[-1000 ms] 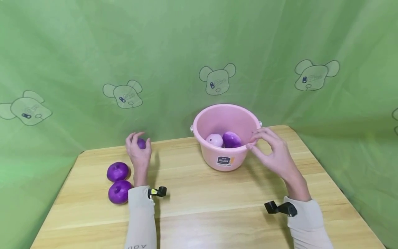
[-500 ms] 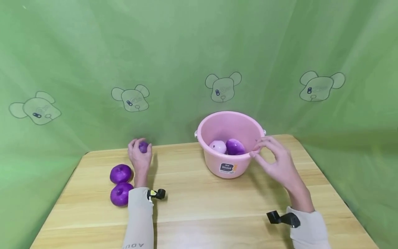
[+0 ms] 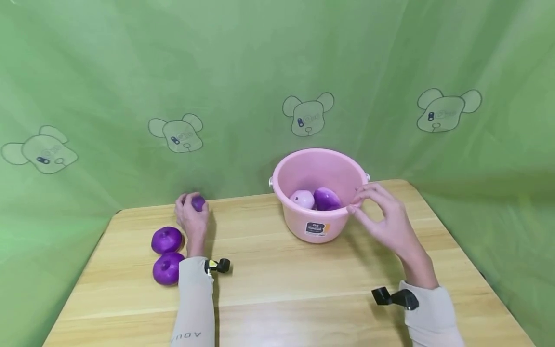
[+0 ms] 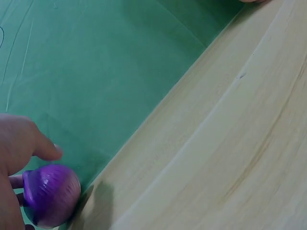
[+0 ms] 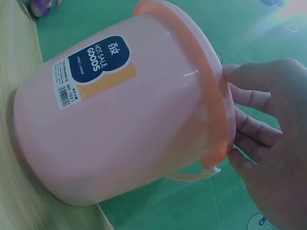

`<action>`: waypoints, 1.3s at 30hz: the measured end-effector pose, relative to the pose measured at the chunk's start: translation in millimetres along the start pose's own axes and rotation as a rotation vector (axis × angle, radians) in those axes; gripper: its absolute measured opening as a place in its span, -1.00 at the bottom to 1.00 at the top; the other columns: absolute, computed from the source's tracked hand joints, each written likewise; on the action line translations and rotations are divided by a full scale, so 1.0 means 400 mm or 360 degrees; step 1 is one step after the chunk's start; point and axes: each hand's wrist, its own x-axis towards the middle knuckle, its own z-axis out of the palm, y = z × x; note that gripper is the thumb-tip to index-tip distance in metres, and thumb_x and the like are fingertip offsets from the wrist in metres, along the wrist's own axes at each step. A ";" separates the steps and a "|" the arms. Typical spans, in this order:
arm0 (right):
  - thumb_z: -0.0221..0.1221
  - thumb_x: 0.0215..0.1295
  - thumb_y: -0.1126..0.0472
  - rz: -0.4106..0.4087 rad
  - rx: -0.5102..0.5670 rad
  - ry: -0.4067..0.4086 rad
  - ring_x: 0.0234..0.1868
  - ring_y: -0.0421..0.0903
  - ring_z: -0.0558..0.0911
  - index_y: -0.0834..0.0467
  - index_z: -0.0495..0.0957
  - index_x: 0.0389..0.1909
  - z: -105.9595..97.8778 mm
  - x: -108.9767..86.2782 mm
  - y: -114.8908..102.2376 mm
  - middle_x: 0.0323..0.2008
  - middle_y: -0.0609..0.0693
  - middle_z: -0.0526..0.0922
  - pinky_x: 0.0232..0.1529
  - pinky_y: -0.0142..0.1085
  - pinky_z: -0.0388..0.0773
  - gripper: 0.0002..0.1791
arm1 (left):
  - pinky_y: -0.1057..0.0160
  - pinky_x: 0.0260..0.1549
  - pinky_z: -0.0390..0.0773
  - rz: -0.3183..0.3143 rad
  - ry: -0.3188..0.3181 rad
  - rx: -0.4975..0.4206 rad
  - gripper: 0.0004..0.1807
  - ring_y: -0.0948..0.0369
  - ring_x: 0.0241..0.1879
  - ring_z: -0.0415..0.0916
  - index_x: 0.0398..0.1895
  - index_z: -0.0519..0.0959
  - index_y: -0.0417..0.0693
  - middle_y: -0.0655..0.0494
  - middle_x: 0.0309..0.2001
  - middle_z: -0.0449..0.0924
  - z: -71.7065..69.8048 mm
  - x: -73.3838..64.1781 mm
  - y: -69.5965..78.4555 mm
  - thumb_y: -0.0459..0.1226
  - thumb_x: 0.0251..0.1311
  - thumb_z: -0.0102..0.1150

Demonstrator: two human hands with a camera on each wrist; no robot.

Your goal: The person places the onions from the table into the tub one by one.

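At the table's far left edge, my left hand [image 3: 192, 217] curls its fingers round a purple onion [image 3: 198, 203]. In the left wrist view the fingers lie behind this onion [image 4: 53, 194], with the thumb just above it. Two more purple onions, one farther back [image 3: 166, 240] and one nearer [image 3: 167, 268], sit beside my left wrist. My right hand [image 3: 388, 224] pinches the rim of a pink bucket [image 3: 303, 220], thumb outside. Inside the bucket lie a pale onion [image 3: 302, 198] and a purple onion [image 3: 326, 198]. The bucket's label [image 5: 93, 72] faces the right wrist camera.
The wooden table [image 3: 269, 289] carries everything. A green curtain [image 3: 238, 72] with bear-head prints hangs right behind its far edge and along its sides. A white handle [image 5: 192, 176] hangs at the bucket's side.
My left hand has settled lower onto the far onion, its fingers closing round it. The right hand keeps its hold on the bucket rim. The head view has shifted slightly.
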 end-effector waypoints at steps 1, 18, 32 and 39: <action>0.46 0.11 0.43 0.0004 0.0000 0.0002 0.18 -0.19 0.54 0.11 0.68 -0.25 0.000 0.001 -0.002 0.01 -0.06 0.66 0.41 -0.33 0.33 -0.75 | -0.25 0.39 0.12 -0.0012 -0.0010 0.0000 -0.58 -0.17 0.42 0.17 0.13 0.62 -0.05 -0.12 0.44 0.27 0.000 0.000 -0.002 -0.37 0.17 0.38; 0.46 0.14 0.39 0.0059 -0.0011 -0.0010 0.20 -0.21 0.53 0.06 0.67 -0.24 -0.001 -0.001 0.000 0.04 -0.10 0.65 0.41 -0.13 0.37 -0.76 | -0.31 0.33 0.27 -0.0102 -0.0058 -0.0041 -0.54 -0.20 0.38 0.16 0.15 0.59 0.01 -0.11 0.41 0.24 0.004 -0.007 -0.012 -0.41 0.16 0.37; 0.47 0.12 0.40 0.0062 0.0037 -0.0003 0.19 -0.12 0.53 0.08 0.68 -0.25 -0.001 0.000 -0.007 0.04 -0.04 0.65 0.38 0.14 0.37 -0.76 | -0.30 0.32 0.35 -0.0092 -0.0102 -0.0073 -0.52 -0.22 0.37 0.13 0.18 0.56 -0.06 -0.17 0.39 0.22 0.001 -0.012 -0.008 -0.45 0.16 0.35; 0.48 0.10 0.41 0.0067 0.0045 0.0006 0.17 -0.08 0.54 0.09 0.69 -0.24 0.000 -0.002 -0.010 0.04 -0.02 0.66 0.36 0.15 0.38 -0.74 | -0.30 0.30 0.39 -0.0110 -0.0127 -0.0077 -0.52 -0.21 0.37 0.12 0.18 0.56 -0.05 -0.16 0.39 0.21 0.002 -0.015 -0.005 -0.44 0.16 0.33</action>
